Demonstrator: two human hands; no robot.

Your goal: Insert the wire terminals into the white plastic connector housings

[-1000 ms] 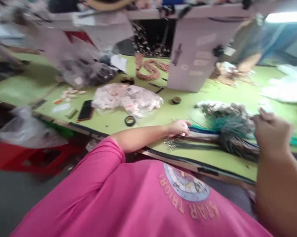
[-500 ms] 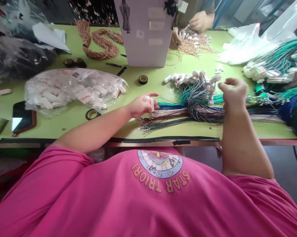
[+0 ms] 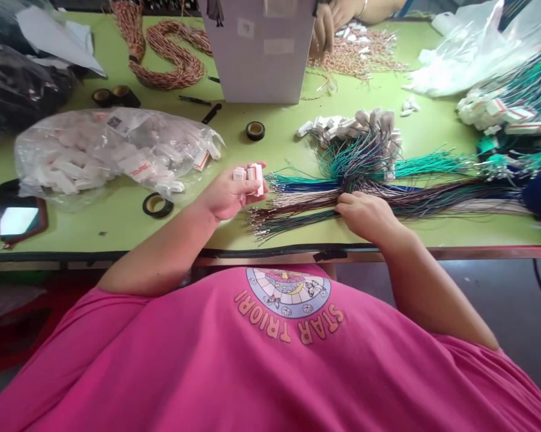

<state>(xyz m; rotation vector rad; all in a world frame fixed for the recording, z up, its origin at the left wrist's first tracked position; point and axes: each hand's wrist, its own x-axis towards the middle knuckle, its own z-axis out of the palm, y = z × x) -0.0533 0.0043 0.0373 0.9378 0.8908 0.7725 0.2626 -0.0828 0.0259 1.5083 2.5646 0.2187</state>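
Observation:
White connector housings (image 3: 255, 179) with a red stripe are held in my left hand (image 3: 229, 195), thumb pressed over them, just left of the loose wire ends. My right hand (image 3: 367, 217) has its fingers closed at the near side of the wire bundle (image 3: 414, 195), by its bunched middle; whether a wire is pinched there is too small to tell. The bundle has teal, blue, white, brown and grey wires with metal tips. Behind it a pile of white connectors (image 3: 342, 127) sits on wires that curl back over the bundle.
On the green table (image 3: 225, 231) are a clear bag of connectors (image 3: 130, 153), black tape rolls (image 3: 157, 205), a phone (image 3: 22, 211) and an upright panel (image 3: 259, 54). Another person's hands (image 3: 331, 21) work behind it. More wires (image 3: 522, 102) lie at the right.
My right hand has come down and left from above the wires to the bundle's middle. My left hand sits a little further left in view, still holding the connectors. The view has shifted slightly.

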